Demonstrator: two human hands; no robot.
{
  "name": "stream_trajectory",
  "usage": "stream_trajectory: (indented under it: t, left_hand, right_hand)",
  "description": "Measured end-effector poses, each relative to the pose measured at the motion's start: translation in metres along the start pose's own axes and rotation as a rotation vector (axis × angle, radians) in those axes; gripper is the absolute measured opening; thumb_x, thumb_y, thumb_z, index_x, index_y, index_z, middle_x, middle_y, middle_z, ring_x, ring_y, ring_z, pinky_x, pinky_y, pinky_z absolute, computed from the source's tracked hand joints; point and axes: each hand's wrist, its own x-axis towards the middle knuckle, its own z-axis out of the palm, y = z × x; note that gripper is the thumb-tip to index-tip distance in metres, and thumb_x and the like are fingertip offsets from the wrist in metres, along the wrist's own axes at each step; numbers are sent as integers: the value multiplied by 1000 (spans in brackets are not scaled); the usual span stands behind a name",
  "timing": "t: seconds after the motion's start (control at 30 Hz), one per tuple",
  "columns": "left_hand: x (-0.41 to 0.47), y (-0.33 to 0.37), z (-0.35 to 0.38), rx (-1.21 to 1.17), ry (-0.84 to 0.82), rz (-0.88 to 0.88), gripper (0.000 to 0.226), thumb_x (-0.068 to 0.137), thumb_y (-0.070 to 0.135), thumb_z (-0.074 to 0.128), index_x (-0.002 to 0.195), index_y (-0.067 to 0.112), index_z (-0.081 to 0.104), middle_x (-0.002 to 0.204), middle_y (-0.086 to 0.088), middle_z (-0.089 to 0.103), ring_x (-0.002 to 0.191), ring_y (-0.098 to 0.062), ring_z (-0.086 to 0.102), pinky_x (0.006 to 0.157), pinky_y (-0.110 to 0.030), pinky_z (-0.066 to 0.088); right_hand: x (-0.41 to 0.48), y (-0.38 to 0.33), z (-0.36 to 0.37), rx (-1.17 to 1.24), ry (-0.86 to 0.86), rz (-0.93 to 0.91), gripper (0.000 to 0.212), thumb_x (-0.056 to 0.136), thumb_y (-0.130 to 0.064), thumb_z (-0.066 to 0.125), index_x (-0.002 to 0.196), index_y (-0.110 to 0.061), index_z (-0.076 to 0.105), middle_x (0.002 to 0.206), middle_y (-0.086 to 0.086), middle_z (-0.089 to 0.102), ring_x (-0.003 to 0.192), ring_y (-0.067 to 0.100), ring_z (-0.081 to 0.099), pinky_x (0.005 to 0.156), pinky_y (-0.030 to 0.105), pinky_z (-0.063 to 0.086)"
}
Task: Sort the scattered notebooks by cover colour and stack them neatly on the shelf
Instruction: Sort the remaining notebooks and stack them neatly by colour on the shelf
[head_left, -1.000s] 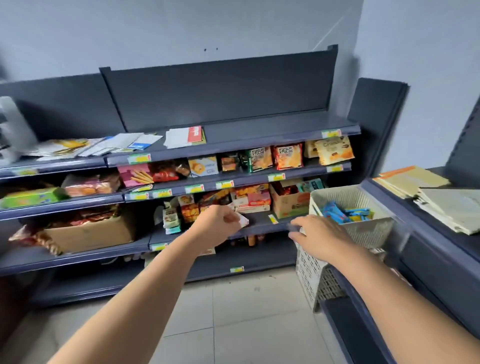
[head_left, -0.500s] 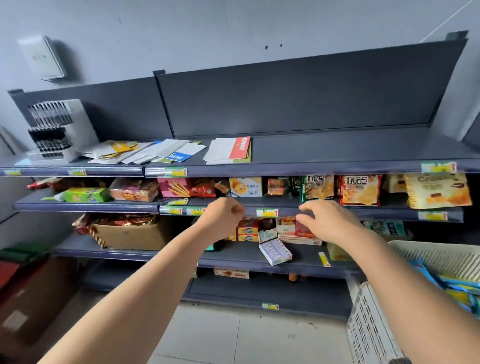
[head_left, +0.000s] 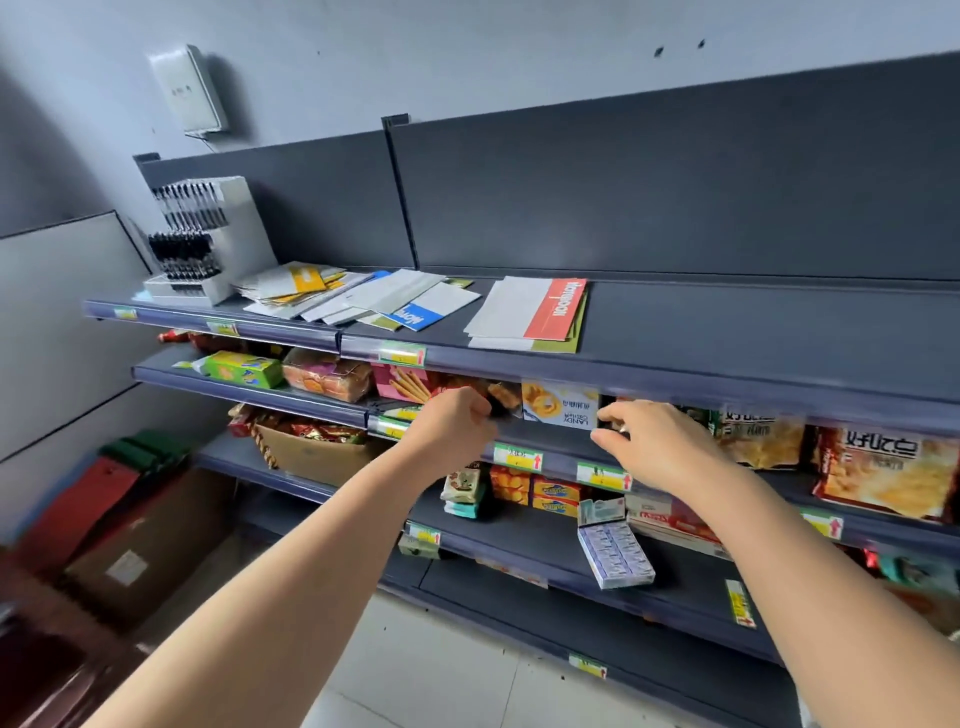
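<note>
- Head view puts the notebooks on the top shelf (head_left: 753, 332). A fairly square red-banded stack (head_left: 530, 312) lies at twelve o'clock of the hands. A loose fan of grey, blue-banded and yellow-banded covers (head_left: 358, 299) sprawls at eleven o'clock, running up to a pen display rack (head_left: 208, 244).
- Green cover edges show under the red-banded stack, so its colours look mixed. As I judge it, no sorting has started.
- A second ago the shelving stood further off, with a white basket at three o'clock. The view has since swung left and closed in. The basket is gone from sight and the notebooks now fill the upper middle.
- Both hands have risen from the third shelf's level to the second shelf's front edge, just below the notebooks but apart from them.
- The left hand (head_left: 452, 428) has its fingers curled into a loose fist, and nothing shows inside it.
- The right hand (head_left: 662, 447) has its fingers spread and lightly bent, and they hold nothing. It sits in front of a biscuit box (head_left: 558, 410). Whether it touches the shelf edge I cannot tell.
- This reads as the approach being nearly over. The next move is likely a reach up towards eleven o'clock to gather the loose covers.
- Crisp bags (head_left: 878, 467) lie at three o'clock, a cardboard box (head_left: 311, 452) at nine, and a white wall box (head_left: 189, 88) high at eleven.
</note>
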Motion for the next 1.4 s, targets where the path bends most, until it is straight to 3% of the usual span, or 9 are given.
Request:
stream_trajectory:
  t: [0.17, 0.37, 0.63, 0.83, 0.97, 1.17, 1.27, 1.33, 1.4]
  left_hand:
    - [61, -5, -3, 0, 72, -29, 31, 87, 23, 60, 116, 12, 62, 108, -5, 66, 92, -22, 60, 73, -29, 47]
    - [164, -23, -4, -14, 68, 8, 43, 89, 26, 59, 130, 14, 53, 124, -3, 61, 107, -23, 58, 82, -28, 44]
    - [298, -46, -6, 207, -3, 88, 43, 91, 44, 55, 112, 7, 50, 119, -13, 57, 108, -32, 49, 82, -37, 39]
    - [326, -41, 16, 367, -212, 248, 56, 94, 63, 34, 142, 34, 41, 154, 1, 30, 144, -24, 13, 112, -47, 22]
    - [333, -17, 27, 397, -302, 322, 53, 96, 60, 30, 145, 41, 32, 159, -2, 20, 149, -23, -2, 116, -56, 5]
    - [333, 14, 46, 329, -332, 435, 47, 101, 48, 29, 148, 41, 28, 159, 4, 19, 149, -22, 7, 115, -56, 7]
    - [333, 29, 54, 251, -331, 466, 43, 103, 36, 31, 144, 35, 38, 153, 5, 34, 142, -24, 29, 116, -52, 22]
    - [336, 34, 53, 152, -252, 397, 39, 101, 28, 34, 137, 28, 50, 141, 0, 51, 127, -26, 48, 103, -41, 41]
    - [338, 33, 49, 148, -160, 273, 36, 100, 28, 39, 133, 19, 50, 133, -7, 56, 121, -29, 49, 92, -37, 43]
  right_hand:
    - [55, -1, -1, -24, 19, 4, 43, 97, -45, 46, 137, -30, 48, 140, -4, 51, 124, 23, 50, 89, 37, 45]
    - [136, -8, 8, -11, 69, 60, 43, 98, -43, 46, 138, -28, 47, 138, -2, 51, 123, 23, 50, 88, 38, 45]
    - [255, -21, 39, 49, 79, 275, 60, 94, -55, 44, 144, -24, 31, 140, 4, 47, 125, 27, 48, 96, 44, 46]
    - [288, -13, 55, -59, 77, 381, 84, 87, -70, 39, 150, -17, 22, 147, 5, 39, 133, 28, 35, 104, 44, 38]
    - [292, 1, 45, -38, 94, 464, 89, 85, -66, 50, 150, -14, 19, 142, 9, 42, 128, 30, 36, 101, 42, 38]
    - [280, 48, 17, 147, 86, 631, 66, 80, -41, 72, 133, -18, 39, 125, 9, 51, 106, 28, 56, 81, 37, 51]
    - [274, 67, 12, 262, 84, 636, 45, 89, -27, 62, 129, -20, 41, 122, 3, 55, 100, 26, 58, 76, 34, 50]
    - [271, 78, 12, 350, 149, 635, 28, 94, -19, 51, 121, -19, 45, 119, 3, 58, 96, 26, 59, 79, 39, 53]
    - [266, 85, 8, 367, 191, 630, 22, 95, -15, 44, 117, -18, 46, 116, 4, 59, 92, 26, 59, 76, 40, 54]
